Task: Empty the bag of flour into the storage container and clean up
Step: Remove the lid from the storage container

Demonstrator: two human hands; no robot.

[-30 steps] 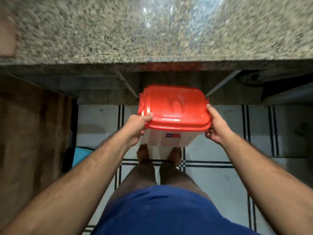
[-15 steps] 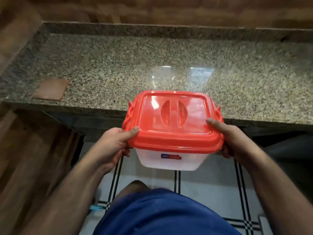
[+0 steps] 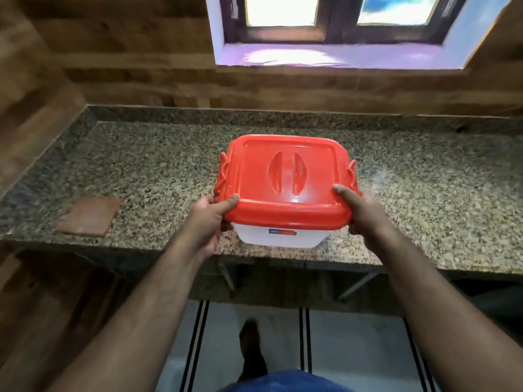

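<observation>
Blue shorts [image 3: 283,381] at bottom edge, one foot [image 3: 250,343] on striped floor tiles [image 3: 353,349]. Both forearms stretched forward. Left hand [image 3: 205,219] gripped container's left side, thumb laid over red lid [image 3: 285,179] edge. Right hand [image 3: 365,213] gripped right side, thumb on lid too. Storage container [image 3: 278,236], lid on, held over front edge of granite counter [image 3: 155,165]; resting or just above, could not tell. Brown tile [image 3: 89,215] on counter, well left. Window [image 3: 339,24] beyond.

Two hands [image 3: 209,219] [image 3: 365,213], one storage container [image 3: 278,236], one red lid [image 3: 285,179], one brown tile [image 3: 89,215], one granite counter [image 3: 424,193].
</observation>
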